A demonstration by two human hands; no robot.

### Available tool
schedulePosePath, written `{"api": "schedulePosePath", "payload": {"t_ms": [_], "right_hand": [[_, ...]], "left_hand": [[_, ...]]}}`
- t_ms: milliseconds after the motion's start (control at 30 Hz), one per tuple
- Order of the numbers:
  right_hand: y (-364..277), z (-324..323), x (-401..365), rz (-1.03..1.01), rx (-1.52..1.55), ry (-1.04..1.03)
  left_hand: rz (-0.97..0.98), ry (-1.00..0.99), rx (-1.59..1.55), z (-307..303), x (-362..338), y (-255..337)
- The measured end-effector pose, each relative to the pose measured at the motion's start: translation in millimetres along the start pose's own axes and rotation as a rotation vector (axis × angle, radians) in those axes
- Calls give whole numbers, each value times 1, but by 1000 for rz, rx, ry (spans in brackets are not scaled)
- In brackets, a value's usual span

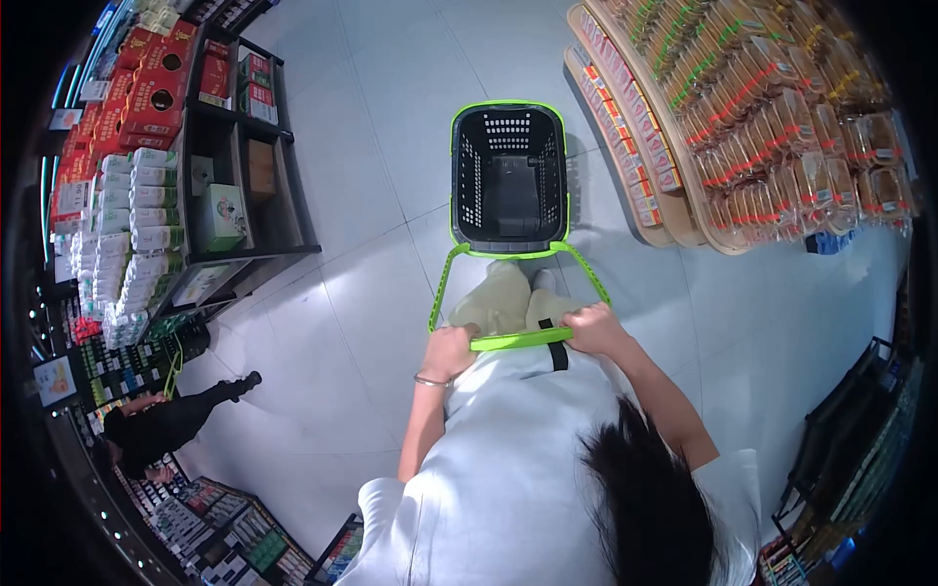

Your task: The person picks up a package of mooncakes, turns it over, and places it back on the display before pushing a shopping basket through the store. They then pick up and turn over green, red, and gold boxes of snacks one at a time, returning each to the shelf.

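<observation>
A black shopping basket (508, 234) with a bright green rim stands on the floor in front of my legs, nothing visible inside it. Its green handle (523, 341) reaches back toward my waist. My left hand (451, 352), with a bracelet at the wrist, is closed around the handle's left end. At the right end, my right hand (596, 329) grips the same bar with its fingers wrapped over it.
To the right stands a curved display (674, 137) stacked with packaged bread (782, 127). On the left, a dark shelf unit (225, 146) carries red boxes (156, 98) and white packs (154, 210). A person in black (176, 420) stands at lower left, holding a green handle.
</observation>
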State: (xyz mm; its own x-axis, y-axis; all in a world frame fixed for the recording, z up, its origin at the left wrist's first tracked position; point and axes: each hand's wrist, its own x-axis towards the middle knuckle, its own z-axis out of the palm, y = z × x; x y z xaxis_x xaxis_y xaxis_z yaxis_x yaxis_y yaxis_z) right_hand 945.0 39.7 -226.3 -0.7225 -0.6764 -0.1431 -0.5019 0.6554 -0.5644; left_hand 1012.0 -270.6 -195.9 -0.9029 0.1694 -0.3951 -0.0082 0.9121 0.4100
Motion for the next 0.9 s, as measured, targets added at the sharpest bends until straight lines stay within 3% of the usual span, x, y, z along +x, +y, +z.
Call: {"api": "schedulePosePath", "payload": {"t_ms": [133, 500, 767, 900], "right_hand": [[-7, -34, 13, 56, 17, -207], [20, -75, 64, -54, -50, -262], [97, -92, 176, -64, -106, -244], [114, -116, 272, -71, -96, -226]], "left_hand": [[-52, 17, -25, -5, 3, 11], [-101, 129, -119, -8, 44, 9], [-156, 134, -46, -51, 157, -3], [-136, 151, -1, -96, 231, -51]]}}
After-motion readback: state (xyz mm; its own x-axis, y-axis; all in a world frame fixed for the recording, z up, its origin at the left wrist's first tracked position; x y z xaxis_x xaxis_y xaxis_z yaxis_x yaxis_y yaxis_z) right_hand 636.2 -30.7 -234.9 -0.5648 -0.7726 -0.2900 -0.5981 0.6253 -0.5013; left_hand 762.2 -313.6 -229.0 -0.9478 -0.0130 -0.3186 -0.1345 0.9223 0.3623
